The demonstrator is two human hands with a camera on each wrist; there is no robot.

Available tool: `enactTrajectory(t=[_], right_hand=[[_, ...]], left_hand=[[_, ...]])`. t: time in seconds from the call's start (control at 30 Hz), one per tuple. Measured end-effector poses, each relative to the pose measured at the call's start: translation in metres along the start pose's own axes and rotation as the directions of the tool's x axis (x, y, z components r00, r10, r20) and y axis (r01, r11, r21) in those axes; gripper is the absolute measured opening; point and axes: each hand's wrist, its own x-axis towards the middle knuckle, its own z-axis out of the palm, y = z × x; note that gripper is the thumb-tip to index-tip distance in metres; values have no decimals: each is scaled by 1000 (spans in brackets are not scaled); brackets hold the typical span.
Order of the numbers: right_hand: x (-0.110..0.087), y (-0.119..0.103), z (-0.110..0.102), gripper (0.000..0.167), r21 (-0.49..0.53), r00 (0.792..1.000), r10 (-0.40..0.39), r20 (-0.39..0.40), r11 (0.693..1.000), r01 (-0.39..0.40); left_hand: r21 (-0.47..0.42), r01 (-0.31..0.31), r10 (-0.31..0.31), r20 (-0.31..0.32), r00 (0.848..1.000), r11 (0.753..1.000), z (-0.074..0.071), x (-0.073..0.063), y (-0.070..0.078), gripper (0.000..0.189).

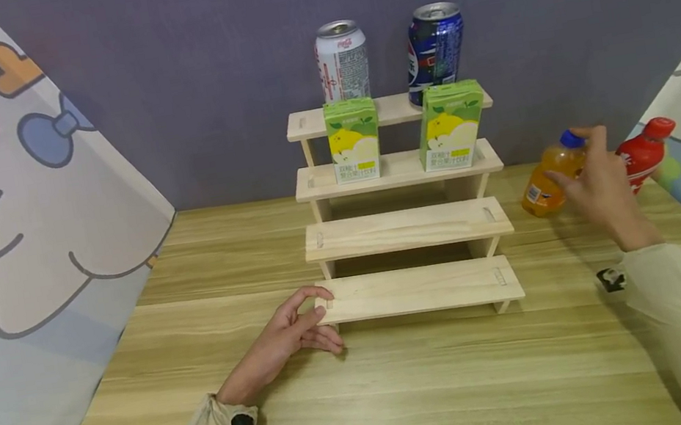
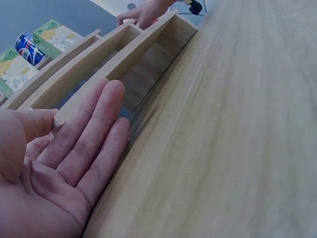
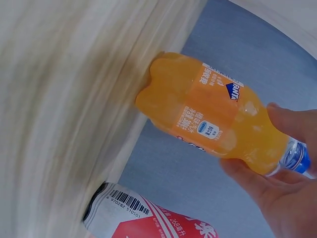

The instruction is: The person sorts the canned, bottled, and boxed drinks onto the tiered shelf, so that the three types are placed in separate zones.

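Note:
At the left end of the lowest step, my left hand [image 1: 295, 327] pinches the board of a stepped wooden stand [image 1: 419, 289] between thumb and index finger. The left wrist view shows the other fingers of that left hand [image 2: 79, 158] extended below the board. To the right of the stand, my right hand [image 1: 604, 189] holds an orange soda bottle [image 1: 548, 173] with a blue cap. In the right wrist view, thumb and fingers go round the shoulder of the orange bottle [image 3: 213, 111], its base close to the tabletop; whether they touch cannot be told.
A red bottle [image 1: 642, 157] stands just right of my right hand, partly hidden. On the top step are a white can [image 1: 344, 63] and a blue can [image 1: 436, 45]. Two green juice cartons, left [image 1: 354, 142] and right [image 1: 451, 128], stand one step lower. A grey panel [image 1: 215, 98] rises behind.

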Motion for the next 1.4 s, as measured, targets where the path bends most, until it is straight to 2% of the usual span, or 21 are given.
enactTrajectory(t=[0.37, 0.5, 0.73, 0.97, 1.23, 1.4], right_hand=[[-4, -12, -3, 74, 5, 1000, -3, -4, 1000, 3], [-7, -24, -8, 75, 10, 996, -67, -51, 998, 68], [-12, -45, -20, 75, -11, 977, -177, -119, 984, 177], [-19, -60, -28, 76, 20, 963, -225, -146, 973, 230], [-25, -78, -37, 77, -1, 942, -280, -187, 959, 285], [-27, -88, -42, 80, 11, 935, -298, -193, 952, 306]], left_hand=[[-12, 19, -18, 8, 1000, 1000, 1, 0, 0, 35], [-13, 12, -12, 15, 1000, 1000, 1, 0, 2, 36], [-19, 0, 0, 30, 1000, 1000, 0, 1, 2, 37], [-18, 3, -3, 34, 999, 1000, -1, 0, 0, 36], [6, 49, -49, 5, 999, 999, 1, -2, 1, 37], [6, 56, -56, -1, 998, 998, 2, -2, 2, 37]])
